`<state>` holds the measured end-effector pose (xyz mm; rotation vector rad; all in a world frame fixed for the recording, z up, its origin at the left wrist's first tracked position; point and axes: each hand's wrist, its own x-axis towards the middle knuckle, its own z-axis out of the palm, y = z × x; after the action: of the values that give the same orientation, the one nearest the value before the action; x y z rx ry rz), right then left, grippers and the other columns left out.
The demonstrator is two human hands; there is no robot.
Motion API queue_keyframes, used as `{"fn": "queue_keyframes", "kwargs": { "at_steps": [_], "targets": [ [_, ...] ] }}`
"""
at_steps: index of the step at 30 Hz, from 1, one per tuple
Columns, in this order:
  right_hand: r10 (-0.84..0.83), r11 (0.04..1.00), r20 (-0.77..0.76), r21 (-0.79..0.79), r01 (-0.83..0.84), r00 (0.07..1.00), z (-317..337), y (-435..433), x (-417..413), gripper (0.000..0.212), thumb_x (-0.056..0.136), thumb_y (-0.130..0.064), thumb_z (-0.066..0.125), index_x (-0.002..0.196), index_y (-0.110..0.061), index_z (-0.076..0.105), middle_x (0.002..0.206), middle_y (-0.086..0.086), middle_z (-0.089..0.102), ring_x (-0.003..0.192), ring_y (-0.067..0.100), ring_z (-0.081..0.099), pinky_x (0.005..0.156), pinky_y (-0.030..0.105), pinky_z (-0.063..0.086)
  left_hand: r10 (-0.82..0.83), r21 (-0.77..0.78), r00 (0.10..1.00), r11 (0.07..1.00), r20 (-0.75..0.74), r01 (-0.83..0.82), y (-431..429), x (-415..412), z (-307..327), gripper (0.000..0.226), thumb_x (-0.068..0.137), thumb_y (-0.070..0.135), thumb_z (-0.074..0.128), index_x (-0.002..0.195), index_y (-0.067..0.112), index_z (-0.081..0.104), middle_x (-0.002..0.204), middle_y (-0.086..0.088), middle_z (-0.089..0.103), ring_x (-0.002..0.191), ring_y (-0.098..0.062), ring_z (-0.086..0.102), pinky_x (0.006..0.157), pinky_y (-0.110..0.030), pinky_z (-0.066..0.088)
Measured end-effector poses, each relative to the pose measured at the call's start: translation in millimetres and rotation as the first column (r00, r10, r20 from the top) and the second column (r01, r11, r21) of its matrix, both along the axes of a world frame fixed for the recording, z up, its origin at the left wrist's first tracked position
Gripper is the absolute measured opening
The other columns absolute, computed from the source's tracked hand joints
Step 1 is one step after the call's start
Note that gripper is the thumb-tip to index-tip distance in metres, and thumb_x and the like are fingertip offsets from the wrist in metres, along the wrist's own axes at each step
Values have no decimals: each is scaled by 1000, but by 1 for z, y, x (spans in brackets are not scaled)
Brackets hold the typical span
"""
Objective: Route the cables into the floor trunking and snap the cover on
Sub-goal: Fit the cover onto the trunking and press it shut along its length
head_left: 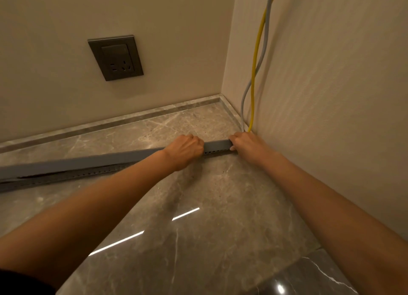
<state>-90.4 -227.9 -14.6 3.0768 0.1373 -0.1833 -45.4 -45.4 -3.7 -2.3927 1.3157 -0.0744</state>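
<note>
**Cover going on at the corner end**

Both hands are down on the grey floor trunking point(92, 165), which lies across the marble floor point(220, 206) from the left edge to the right-hand wall. The left hand point(185, 150) is curled over the cover point(217, 144), fingers wrapped on top of it; the right hand point(244, 143) grips the cover's end just beside the wall, thumb against its front face. The two hands are apart, with a short stretch of cover showing between them.

The yellow cable point(256, 60) and the grey cable point(263, 51) drop down the wall and vanish behind the right hand, so routing appears to be done (whether they sit fully inside the channel is hidden). The step in hand looks like snapping the cover on.

At the corner the cover seems seated on the perforated base point(66, 178). Further left a dark gap shows between cover and base, so it is likely still unclipped there. The next move probably calls for firm downward pressure, worked leftward along the run, keeping the cables clear of the clipping edge.
</note>
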Motion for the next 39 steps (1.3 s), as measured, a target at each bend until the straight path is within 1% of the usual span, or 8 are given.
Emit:
{"fn": "queue_keyframes", "kwargs": {
  "at_steps": [5,9,13,18,22,26,33,39],
  "targets": [
    [13,1000,-18,-21,-13,1000,0,-1,3,27,96,-18,44,116,-1,51,122,20,57,112,34,55,93,41,43,67,-103,992,992,-111,-79,-1,7,3,26,97,7,40,120,-1,51,119,-17,58,107,-30,55,85,-35,47],
    [43,998,-13,-43,-43,999,0,-2,2,27,97,-18,42,117,-1,50,122,20,57,112,34,54,92,40,43,87,-115,992,989,-86,-97,1,4,-1,27,97,8,39,121,1,50,119,-17,58,107,-30,56,85,-36,48],
    [43,998,-9,-39,-43,999,0,-3,0,29,97,-20,41,119,-2,48,123,20,56,112,34,54,92,40,43,36,-83,999,996,-33,-39,2,4,-1,27,97,8,38,120,2,51,113,-15,63,103,-29,58,82,-36,49],
    [25,1000,1,3,-25,1000,-2,-2,-3,29,98,-20,39,119,-1,46,124,20,53,115,33,51,94,40,42,0,-77,999,997,-32,-3,3,4,1,28,97,10,39,123,2,47,111,-15,63,100,-28,57,77,-35,48],
    [11,998,-4,54,-11,1000,-2,-4,-3,27,98,-19,39,117,0,46,124,21,52,115,33,50,97,43,42,-23,-134,999,991,-36,18,1,10,9,31,97,14,39,125,3,46,112,-15,63,100,-28,56,80,-35,46],
    [14,998,-19,56,-13,1000,-3,-6,-3,27,98,-20,39,115,0,46,122,21,53,114,33,50,96,45,43,-2,-126,1000,992,-28,-1,1,9,9,32,97,14,38,126,2,46,114,-15,62,103,-28,55,80,-35,46],
    [18,999,-39,27,-17,999,-1,-2,-4,29,98,-20,39,120,-1,44,126,20,50,117,33,48,98,42,42,57,-127,983,989,-175,-79,5,-2,-6,36,98,13,36,132,1,41,123,-17,55,110,-29,53,89,-35,46],
    [7,1000,-36,23,-6,999,-2,-2,-3,32,98,-21,38,122,0,44,127,20,49,118,32,48,99,42,42,28,-128,988,991,-149,-47,5,7,-2,35,99,14,38,131,2,42,120,-16,58,109,-28,52,87,-35,45]
  ]
}}
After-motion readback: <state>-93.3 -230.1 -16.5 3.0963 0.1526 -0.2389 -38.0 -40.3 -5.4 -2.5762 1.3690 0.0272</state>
